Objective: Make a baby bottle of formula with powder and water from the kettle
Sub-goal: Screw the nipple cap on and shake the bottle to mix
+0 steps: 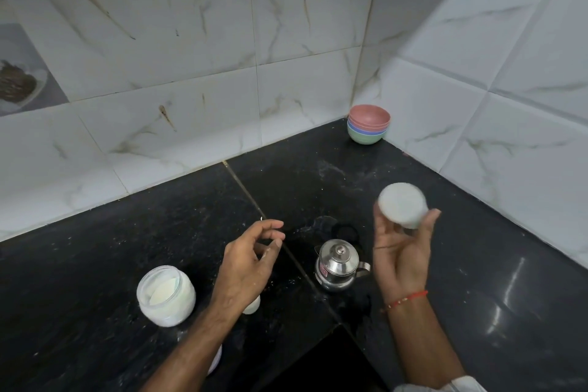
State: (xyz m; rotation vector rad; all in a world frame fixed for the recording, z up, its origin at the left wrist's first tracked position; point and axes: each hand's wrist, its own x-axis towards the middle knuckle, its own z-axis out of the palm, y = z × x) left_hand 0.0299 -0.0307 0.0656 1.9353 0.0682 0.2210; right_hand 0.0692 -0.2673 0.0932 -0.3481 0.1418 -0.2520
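Head view. Powder jar (166,295): open, upright, lower left on the counter (95,264). Kettle (337,265): upright between the hands. Left hand (251,264): loosely curled, holding nothing, nearer the jar. Right hand (401,251): grips the white lid (402,204). Baby bottle: mostly hidden.

The right hand (401,251) holds a blurred white round bottle (402,205) above the black stone counter (95,264). The left hand (251,261) hovers, fingers loosely curled, between an open glass jar of white powder (166,295) and a small steel kettle (336,264).

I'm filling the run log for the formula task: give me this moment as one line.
right hand: holds white lid raised | left hand: no grip | powder jar: open | kettle: lidded on counter
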